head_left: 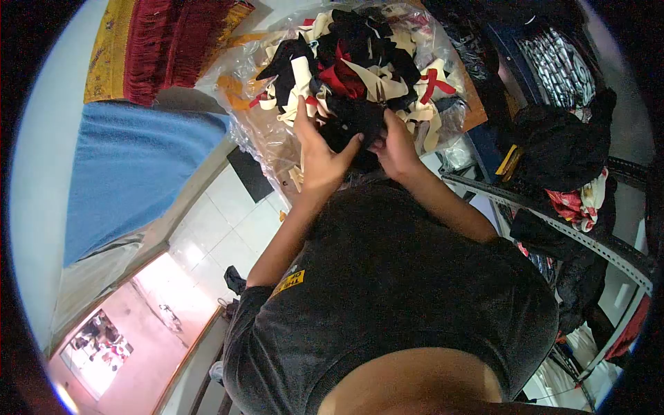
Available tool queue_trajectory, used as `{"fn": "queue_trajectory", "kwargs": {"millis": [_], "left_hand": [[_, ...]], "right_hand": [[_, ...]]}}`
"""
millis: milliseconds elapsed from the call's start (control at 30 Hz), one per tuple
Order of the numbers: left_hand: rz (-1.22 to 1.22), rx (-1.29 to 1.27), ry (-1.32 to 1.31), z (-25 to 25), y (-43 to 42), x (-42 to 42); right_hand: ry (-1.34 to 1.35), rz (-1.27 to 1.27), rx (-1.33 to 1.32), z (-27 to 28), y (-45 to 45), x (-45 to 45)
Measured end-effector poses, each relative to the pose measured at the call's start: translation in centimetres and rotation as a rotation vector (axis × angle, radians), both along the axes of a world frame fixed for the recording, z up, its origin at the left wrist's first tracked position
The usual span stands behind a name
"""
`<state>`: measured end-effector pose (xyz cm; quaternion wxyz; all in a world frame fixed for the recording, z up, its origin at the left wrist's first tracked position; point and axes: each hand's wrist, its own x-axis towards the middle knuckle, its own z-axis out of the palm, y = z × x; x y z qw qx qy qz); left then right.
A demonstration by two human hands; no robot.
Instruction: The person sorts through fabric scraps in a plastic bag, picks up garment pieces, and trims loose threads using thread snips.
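A black cloth piece (351, 119) is between my two hands, at the near edge of a heap of fabric scraps (377, 84). My left hand (321, 155) grips its left side, the thumb lying over the dark fabric and the index finger stretched along the edge. On the right side my right hand (399, 146) pinches the same cloth, thumb on top and fingers curled beneath. Black, cream and red scraps lie just beyond, with a red scrap (342, 77) close above the cloth. Where the held piece ends among the other black scraps, I cannot tell.
A clear plastic sheet (259, 135) lies under the scraps. Fringed dark red cloth (162, 52) and a blue cloth (131, 173) are at the left. A perforated metal rail (546, 225) runs along the right, with black garments (564, 142) beside it.
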<state>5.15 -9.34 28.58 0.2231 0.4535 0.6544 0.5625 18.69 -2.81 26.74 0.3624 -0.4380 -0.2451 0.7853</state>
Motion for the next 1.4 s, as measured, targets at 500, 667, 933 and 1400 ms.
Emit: {"fn": "queue_trajectory", "kwargs": {"millis": [500, 667, 933, 1400], "left_hand": [[-0.511, -0.081, 0.07, 0.6, 0.2, -0.3], [-0.304, -0.147, -0.025, 0.2, -0.2, -0.8], [-0.179, -0.08, -0.464, -1.3, 0.0, -1.3], [-0.223, -0.061, -0.326, -0.3, -0.5, -0.5]], "right_hand": [[0.012, -0.237, -0.262, 0.4, 0.1, -0.6], [0.103, 0.025, 0.025, -0.7, 0.0, 0.3], [-0.249, 0.278, 0.503, 1.2, -0.4, 0.8], [-0.427, 0.381, 0.965, 3.4, 0.7, 2.5]]}}
